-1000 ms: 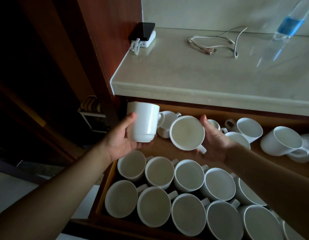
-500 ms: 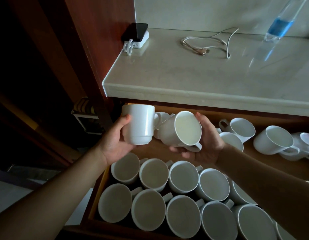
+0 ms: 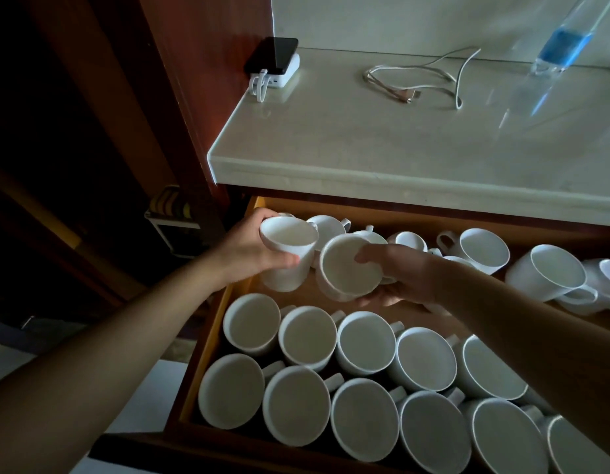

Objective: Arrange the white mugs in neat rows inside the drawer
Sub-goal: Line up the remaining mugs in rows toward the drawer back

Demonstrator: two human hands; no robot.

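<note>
My left hand (image 3: 243,249) grips a white mug (image 3: 289,249) near the drawer's back left corner, mouth tilted toward me. Close beside it my right hand (image 3: 404,277) holds a second white mug (image 3: 348,266), also tipped toward me, low over the bare wooden strip of the drawer (image 3: 207,340). Two neat rows of upright mugs (image 3: 365,340) fill the front of the drawer. Several loose mugs (image 3: 481,246) lie scattered along the back, some on their sides (image 3: 549,271).
The stone countertop (image 3: 382,155) overhangs the drawer's back. On it lie a phone on a white charger (image 3: 274,63), a coiled cable (image 3: 416,78) and a water bottle (image 3: 563,42). A dark wooden panel (image 3: 180,97) rises at the left.
Both hands have lowered their mugs toward the drawer floor behind the second row. The left mug has tipped from upside down to mouth facing me.
</note>
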